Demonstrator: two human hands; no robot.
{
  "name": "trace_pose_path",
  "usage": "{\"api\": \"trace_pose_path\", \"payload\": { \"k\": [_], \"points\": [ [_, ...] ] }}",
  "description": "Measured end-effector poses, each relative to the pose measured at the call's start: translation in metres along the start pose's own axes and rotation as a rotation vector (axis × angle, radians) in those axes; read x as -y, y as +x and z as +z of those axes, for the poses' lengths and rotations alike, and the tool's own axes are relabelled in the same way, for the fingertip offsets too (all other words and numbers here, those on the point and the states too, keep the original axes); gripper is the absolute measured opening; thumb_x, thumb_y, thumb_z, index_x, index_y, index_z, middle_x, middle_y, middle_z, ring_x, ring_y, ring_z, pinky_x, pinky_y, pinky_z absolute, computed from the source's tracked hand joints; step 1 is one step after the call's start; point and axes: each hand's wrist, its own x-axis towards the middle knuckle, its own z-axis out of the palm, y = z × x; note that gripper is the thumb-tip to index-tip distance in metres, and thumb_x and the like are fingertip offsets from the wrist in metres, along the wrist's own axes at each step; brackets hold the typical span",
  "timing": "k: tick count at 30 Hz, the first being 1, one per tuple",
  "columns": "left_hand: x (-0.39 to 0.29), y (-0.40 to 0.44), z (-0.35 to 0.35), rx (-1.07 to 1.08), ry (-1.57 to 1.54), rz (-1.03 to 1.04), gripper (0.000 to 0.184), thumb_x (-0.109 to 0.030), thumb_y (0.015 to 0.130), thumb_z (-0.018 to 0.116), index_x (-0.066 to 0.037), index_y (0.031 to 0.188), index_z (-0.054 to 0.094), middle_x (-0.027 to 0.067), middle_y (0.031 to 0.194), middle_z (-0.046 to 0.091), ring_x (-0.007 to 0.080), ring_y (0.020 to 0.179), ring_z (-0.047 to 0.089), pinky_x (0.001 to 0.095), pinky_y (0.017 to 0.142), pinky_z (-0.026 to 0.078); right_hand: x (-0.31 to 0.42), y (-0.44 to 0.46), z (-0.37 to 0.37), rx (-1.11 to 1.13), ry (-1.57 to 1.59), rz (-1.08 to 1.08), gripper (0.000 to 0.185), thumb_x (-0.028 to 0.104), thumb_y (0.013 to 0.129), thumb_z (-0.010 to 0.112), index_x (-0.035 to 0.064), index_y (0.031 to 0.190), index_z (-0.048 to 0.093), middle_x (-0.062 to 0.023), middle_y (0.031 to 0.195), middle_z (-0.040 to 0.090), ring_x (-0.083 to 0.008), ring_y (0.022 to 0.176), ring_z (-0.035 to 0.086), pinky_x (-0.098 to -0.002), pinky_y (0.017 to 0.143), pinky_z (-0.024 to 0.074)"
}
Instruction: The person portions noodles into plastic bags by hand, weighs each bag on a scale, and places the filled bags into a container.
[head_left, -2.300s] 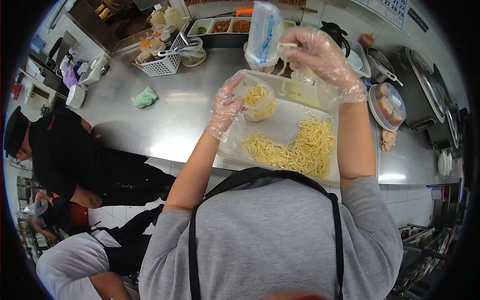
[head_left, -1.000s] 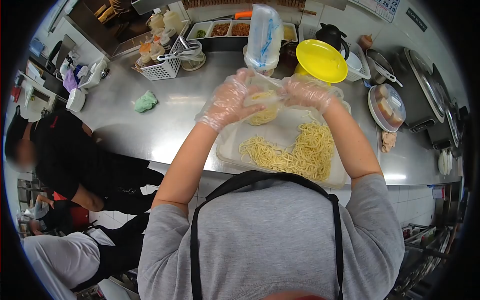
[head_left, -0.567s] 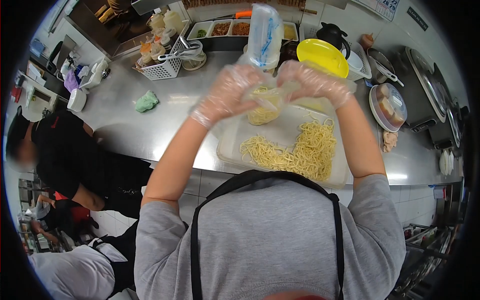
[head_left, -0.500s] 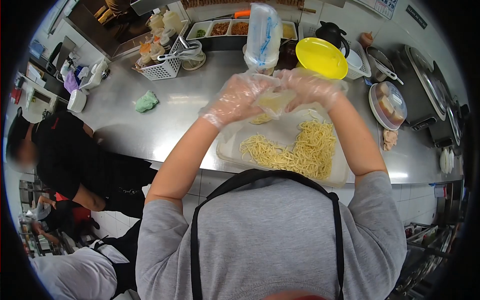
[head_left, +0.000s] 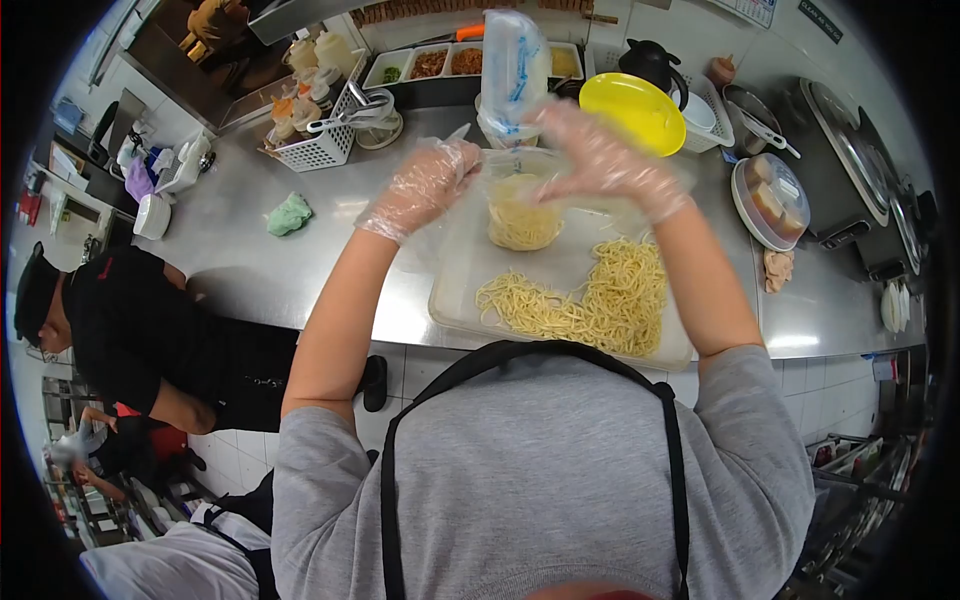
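A clear plastic bag with a bundle of noodles (head_left: pixel 525 222) hangs or stands at the back left of a shallow tray (head_left: pixel 450 290). My left hand (head_left: pixel 425 188), in a clear plastic glove, is closed at the bag's upper left edge. Also gloved, my right hand (head_left: pixel 610 165) is open, its fingers spread and slightly blurred, with the thumb close to the bag's right side. Loose yellow noodles (head_left: pixel 630 295) lie along the front and right of the tray. Behind the bag stands a stack of clear plastic with blue print (head_left: pixel 515 75).
A yellow plate (head_left: pixel 632 115) leans behind my right hand. Topping containers (head_left: pixel 430 65) line the back, and a white basket of bottles (head_left: pixel 320 150) stands left. A green cloth (head_left: pixel 289 214) lies on the steel counter. A person in black (head_left: pixel 130 320) stands at left.
My hands have moved apart from over the bag, the left one leftward and the right one up and open. The noodle-filled bag now shows between them.
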Motion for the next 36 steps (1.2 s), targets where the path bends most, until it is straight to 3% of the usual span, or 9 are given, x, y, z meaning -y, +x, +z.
{"api": "trace_pose_path", "payload": {
  "k": [6, 12, 14, 16, 19, 26, 32, 35, 36],
  "points": [
    [-0.004, -0.013, -0.001, -0.273, -0.44, 0.042, 0.021, 0.0, 0.073, 0.063, -0.004, 0.092, 0.056, 0.0075, 0.085, 0.057, 0.0217, 0.076, 0.057, 0.0307, 0.071, 0.047, 0.016, 0.012, 0.052, 0.369, 0.031, 0.294, 0.034, 0.031, 0.075, 0.065, 0.0113, 0.103, 0.06, -0.0182, 0.099, 0.06, -0.0329, 0.09, 0.057, -0.0381, 0.078, 0.0454],
    [0.004, -0.034, -0.016, -0.392, -1.01, -0.414, 0.049, 0.001, 0.074, 0.066, -0.006, 0.117, 0.044, 0.0045, 0.102, 0.051, 0.0093, 0.086, 0.05, 0.0236, 0.079, 0.044, 0.034, 0.002, 0.023, 0.048, 0.337, 0.124, 0.017, 0.023, 0.082, 0.057, 0.0133, 0.093, 0.063, -0.0111, 0.091, 0.063, -0.0296, 0.079, 0.058, -0.0347, 0.071, 0.0465],
    [0.008, -0.039, -0.016, -0.409, -1.018, -0.363, 0.051, 0.0, 0.074, 0.066, -0.006, 0.119, 0.044, 0.0046, 0.103, 0.051, 0.0094, 0.085, 0.05, 0.0238, 0.079, 0.044, 0.036, -0.002, 0.028, 0.154, 0.478, 0.271, 0.015, 0.021, 0.081, 0.056, 0.0138, 0.092, 0.062, -0.0114, 0.09, 0.063, -0.0297, 0.078, 0.058, -0.0349, 0.071, 0.0463],
    [0.012, -0.038, -0.02, -0.41, -1.056, -0.383, 0.057, 0.0, 0.073, 0.067, -0.005, 0.123, 0.041, 0.0055, 0.106, 0.05, 0.0104, 0.086, 0.051, 0.0248, 0.08, 0.044, 0.044, 0.003, 0.02, 0.243, 0.032, -0.021, 0.016, 0.017, 0.078, 0.056, 0.0136, 0.093, 0.06, -0.0139, 0.083, 0.06, -0.0312, 0.076, 0.056, -0.0368, 0.068, 0.0456],
    [0.01, -0.036, -0.023, -0.416, -1.108, -0.363, 0.058, 0.001, 0.072, 0.065, -0.005, 0.125, 0.04, 0.007, 0.108, 0.05, 0.0117, 0.087, 0.052, 0.0257, 0.081, 0.044, 0.04, 0.011, 0.003, 0.119, 0.224, -0.141, 0.017, 0.013, 0.076, 0.056, 0.0112, 0.092, 0.058, -0.0148, 0.078, 0.059, -0.0333, 0.075, 0.055, -0.0387, 0.068, 0.0456],
    [0.001, -0.033, -0.035, -0.361, -1.146, -0.305, 0.066, -0.007, 0.072, 0.067, -0.008, 0.13, 0.036, 0.0077, 0.109, 0.049, 0.0147, 0.087, 0.055, 0.0285, 0.082, 0.044, 0.018, -0.001, -0.003, 0.212, 0.184, 0.23, 0.019, 0.017, 0.079, 0.055, 0.0139, 0.097, 0.06, -0.0137, 0.083, 0.062, -0.0314, 0.074, 0.058, -0.038, 0.068, 0.0448],
    [-0.006, -0.028, -0.048, -0.369, -1.122, -0.264, 0.077, -0.019, 0.067, 0.073, -0.01, 0.133, 0.034, 0.007, 0.11, 0.049, 0.0144, 0.088, 0.055, 0.0289, 0.083, 0.044, 0.041, -0.008, -0.003, 0.138, 0.493, 0.178, 0.013, 0.024, 0.084, 0.052, 0.0146, 0.09, 0.059, -0.0128, 0.077, 0.06, -0.0331, 0.071, 0.057, -0.0395, 0.065, 0.0446],
    [-0.002, -0.033, -0.05, -0.371, -1.14, -0.276, 0.077, 0.001, 0.062, 0.07, -0.013, 0.129, 0.037, 0.0052, 0.108, 0.049, 0.0137, 0.09, 0.054, 0.0288, 0.081, 0.045, 0.059, -0.007, -0.031, 0.261, -0.031, 0.019, 0.016, 0.027, 0.083, 0.055, 0.011, 0.084, 0.056, -0.0141, 0.071, 0.056, -0.0327, 0.07, 0.056, -0.0411, 0.062, 0.0439],
    [-0.001, -0.035, -0.05, -0.362, -1.185, -0.303, 0.079, 0.0, 0.06, 0.071, -0.014, 0.131, 0.036, 0.0048, 0.107, 0.05, 0.0149, 0.093, 0.053, 0.0301, 0.082, 0.045, 0.054, -0.011, -0.024, 0.181, 0.208, -0.035, 0.016, 0.027, 0.083, 0.056, 0.0111, 0.082, 0.056, -0.0145, 0.071, 0.056, -0.0326, 0.069, 0.056, -0.0407, 0.062, 0.0443]
  ]
}}
